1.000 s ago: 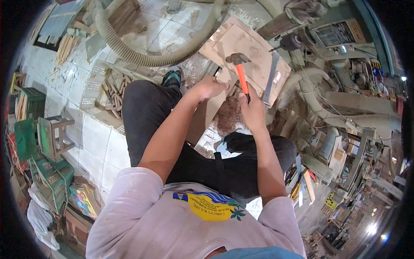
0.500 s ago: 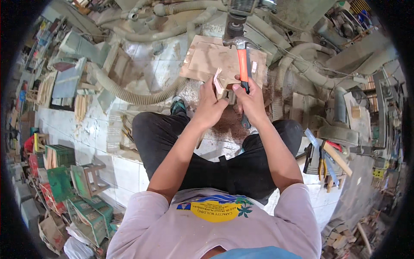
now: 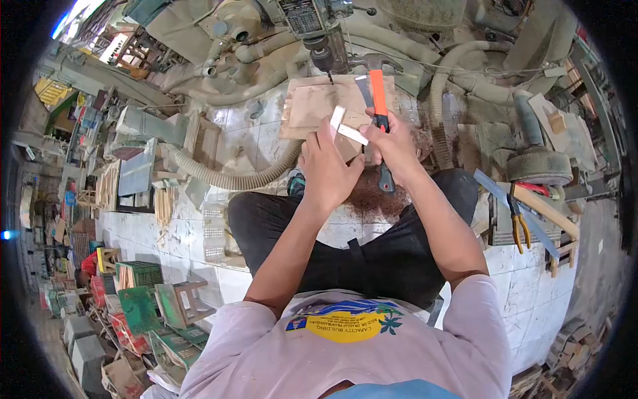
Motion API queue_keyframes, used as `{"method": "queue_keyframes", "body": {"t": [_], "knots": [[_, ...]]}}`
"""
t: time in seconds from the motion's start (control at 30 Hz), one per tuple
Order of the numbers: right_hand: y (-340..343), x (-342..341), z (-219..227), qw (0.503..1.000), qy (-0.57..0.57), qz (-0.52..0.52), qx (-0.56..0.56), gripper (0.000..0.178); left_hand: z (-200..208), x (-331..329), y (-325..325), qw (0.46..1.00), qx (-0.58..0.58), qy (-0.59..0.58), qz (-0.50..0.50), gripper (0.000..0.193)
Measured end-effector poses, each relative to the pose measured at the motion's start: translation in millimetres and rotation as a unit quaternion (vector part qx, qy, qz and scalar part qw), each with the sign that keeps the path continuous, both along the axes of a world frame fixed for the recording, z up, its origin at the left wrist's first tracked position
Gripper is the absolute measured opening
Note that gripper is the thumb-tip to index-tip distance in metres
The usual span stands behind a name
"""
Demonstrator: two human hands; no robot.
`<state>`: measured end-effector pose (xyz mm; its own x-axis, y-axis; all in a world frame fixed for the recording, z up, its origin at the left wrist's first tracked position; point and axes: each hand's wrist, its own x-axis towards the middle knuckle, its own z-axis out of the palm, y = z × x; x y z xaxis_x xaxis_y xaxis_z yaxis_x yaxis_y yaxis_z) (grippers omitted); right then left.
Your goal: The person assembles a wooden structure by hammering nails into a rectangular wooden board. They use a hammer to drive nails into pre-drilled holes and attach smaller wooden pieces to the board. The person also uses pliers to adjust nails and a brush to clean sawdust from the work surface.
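Note:
My right hand (image 3: 399, 147) is wrapped around the lower handle of a claw hammer (image 3: 378, 93), orange and black, whose head points away from me. Between my hands, two pale wood strips (image 3: 353, 135) meet at an angle on a small wooden piece. My left hand (image 3: 327, 171) grips this wooden piece (image 3: 337, 120) from its left side, and the right thumb reaches the end of one strip. Beyond my hands lies a wide wooden board (image 3: 309, 106), under the bit of a drill press (image 3: 322, 56). My fingers partly hide the piece's underside.
Ribbed dust hoses (image 3: 219, 174) curve across the floor on both sides. At right, a hand saw (image 3: 495, 189), pliers (image 3: 517, 223) and a wood stick (image 3: 548, 209) lie on a low stand. Crates (image 3: 139, 309) are stacked at left. Sawdust (image 3: 372, 199) covers the floor below my hands.
The wooden piece has turned, so both pale strips now show their faces. My view has shifted, bringing more of the drill press into sight. The hammer stays in my right hand.

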<state>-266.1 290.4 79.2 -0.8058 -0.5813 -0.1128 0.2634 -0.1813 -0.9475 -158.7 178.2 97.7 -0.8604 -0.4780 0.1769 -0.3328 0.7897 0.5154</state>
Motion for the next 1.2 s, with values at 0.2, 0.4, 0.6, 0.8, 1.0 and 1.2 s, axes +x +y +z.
{"method": "queue_keyframes", "body": {"t": [0.2, 0.4, 0.6, 0.8, 1.0, 1.2], "knots": [[3.2, -8.3, -3.5, 0.996, -0.069, 0.023, -0.052, 0.052, -12.4, -1.4, -6.0, 0.986, 0.102, 0.113, -0.060, 0.068], [-1.1, -14.0, -6.2, 0.998, -0.045, 0.014, -0.042, 0.048, -9.6, 2.2, -36.6, 0.954, 0.273, 0.126, -0.016, 0.030], [3.3, -2.8, 6.4, 0.995, 0.037, 0.083, 0.033, 0.043, 3.4, 3.1, -107.5, 0.767, 0.524, 0.353, 0.114, 0.014], [-3.5, 22.2, 13.3, 0.979, 0.081, 0.174, 0.062, 0.053, 24.3, 10.4, -134.3, 0.719, 0.543, 0.406, 0.154, 0.015], [-6.8, 25.8, 8.7, 0.965, 0.132, 0.205, 0.092, 0.050, 11.2, 18.6, -130.3, 0.672, 0.571, 0.455, 0.124, 0.020], [-7.9, 27.9, 14.3, 0.976, 0.057, 0.186, 0.100, 0.051, -15.6, 42.7, -138.3, 0.791, 0.448, 0.343, 0.238, 0.047]]}}
